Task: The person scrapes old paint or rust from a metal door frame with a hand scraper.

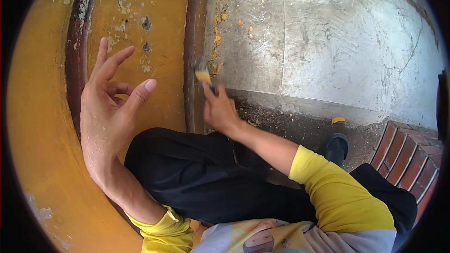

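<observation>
Gripping brush (203, 74), right hand (221, 112) beside trim edge (190, 56), wide gray surface (323, 42) rightward

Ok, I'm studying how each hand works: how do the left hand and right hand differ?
The left hand looks empty; the right hand holds a brush. The left hand's fingers are loosely spread, while the right hand's close on the brush. Both hands are bare, beyond yellow sleeves.

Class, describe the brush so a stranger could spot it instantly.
Start at the yellow surface, then the dark red strip on its right. By that strip, in the right grip, is the brush. Unlike the yellow flakes nearby, it has bristles.
</observation>
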A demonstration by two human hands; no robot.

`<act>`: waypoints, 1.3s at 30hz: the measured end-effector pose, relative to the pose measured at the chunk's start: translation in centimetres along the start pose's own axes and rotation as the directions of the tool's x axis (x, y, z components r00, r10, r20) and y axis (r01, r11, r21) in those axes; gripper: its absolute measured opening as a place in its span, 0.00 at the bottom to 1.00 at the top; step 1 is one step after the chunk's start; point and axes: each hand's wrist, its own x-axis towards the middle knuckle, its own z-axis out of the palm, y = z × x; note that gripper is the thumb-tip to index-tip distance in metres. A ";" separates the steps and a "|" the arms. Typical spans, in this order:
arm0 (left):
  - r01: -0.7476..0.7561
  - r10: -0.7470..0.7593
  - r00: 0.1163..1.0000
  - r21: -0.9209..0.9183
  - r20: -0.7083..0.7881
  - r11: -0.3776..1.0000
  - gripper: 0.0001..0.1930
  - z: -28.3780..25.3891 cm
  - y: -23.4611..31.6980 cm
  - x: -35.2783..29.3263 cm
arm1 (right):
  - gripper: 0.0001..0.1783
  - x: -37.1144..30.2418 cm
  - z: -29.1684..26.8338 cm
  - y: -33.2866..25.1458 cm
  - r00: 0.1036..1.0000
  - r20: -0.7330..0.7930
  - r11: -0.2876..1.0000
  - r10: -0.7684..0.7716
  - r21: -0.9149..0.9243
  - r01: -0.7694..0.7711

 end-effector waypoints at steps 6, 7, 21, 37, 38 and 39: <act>-0.017 0.016 1.000 -0.056 -0.005 0.998 0.30 -0.5 -0.3 0.2 | 0.33 15.6 -5.6 -1.8 0.945 -0.319 0.986 -0.070 -0.163 0.018; -0.003 0.003 1.000 -0.054 -0.005 0.999 0.30 -0.2 0.0 0.3 | 0.33 15.8 -6.0 -1.8 0.942 -0.326 0.986 -0.073 -0.168 0.018; 0.064 -0.067 0.997 -0.098 -0.030 0.993 0.29 -0.6 0.5 0.2 | 0.36 14.3 -6.6 -3.2 0.991 -0.128 0.982 0.033 -0.182 -0.056; 0.059 -0.070 0.995 -0.163 -0.065 0.985 0.28 -0.4 1.0 0.5 | 0.26 19.8 -10.2 -5.2 0.986 -0.133 0.963 0.099 -0.238 -0.129; 0.050 -0.063 0.995 -0.169 -0.071 0.984 0.27 -0.3 0.9 0.7 | 0.22 21.9 -11.7 -5.7 0.987 -0.114 0.962 0.110 -0.235 -0.135; 0.048 -0.061 0.995 -0.172 -0.073 0.984 0.27 -0.2 0.7 0.7 | 0.19 23.0 -12.8 -6.5 0.988 -0.094 0.962 0.123 -0.235 -0.142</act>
